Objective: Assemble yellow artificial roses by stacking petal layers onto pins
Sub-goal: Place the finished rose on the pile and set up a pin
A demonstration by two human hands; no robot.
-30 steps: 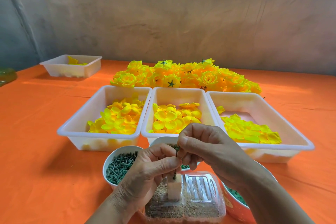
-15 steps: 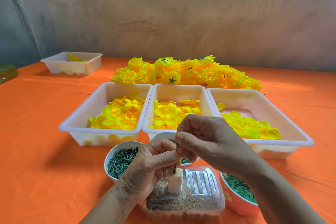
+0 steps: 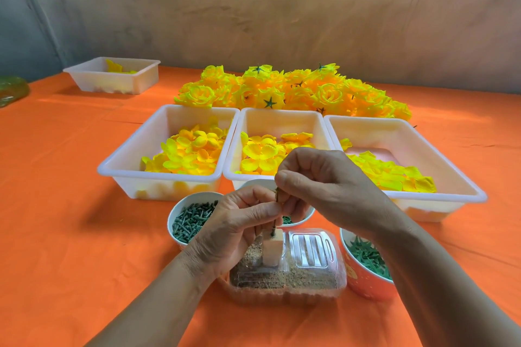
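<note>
A thin green pin [image 3: 277, 200] stands upright in a small white block [image 3: 272, 250] set in a clear box of sawdust [image 3: 284, 279]. My left hand [image 3: 239, 231] pinches the pin's lower part between thumb and fingers. My right hand [image 3: 324, 189] pinches its top from above. Behind them, three white trays hold yellow petal layers: left tray [image 3: 124, 160], middle tray [image 3: 282, 118], right tray [image 3: 439, 155]. A heap of finished yellow roses [image 3: 296, 90] lies beyond the trays.
A white bowl of green pins [image 3: 191, 220] sits at the left of the box. A red bowl of green star pieces [image 3: 366, 265] is at the right. Another bowl [image 3: 298, 220] is half hidden by my hands. A small tray [image 3: 112, 76] stands far left on the orange cloth.
Both hands have stayed on the pin over the block. The head view has tilted a little, so the trays sit higher in the frame.
</note>
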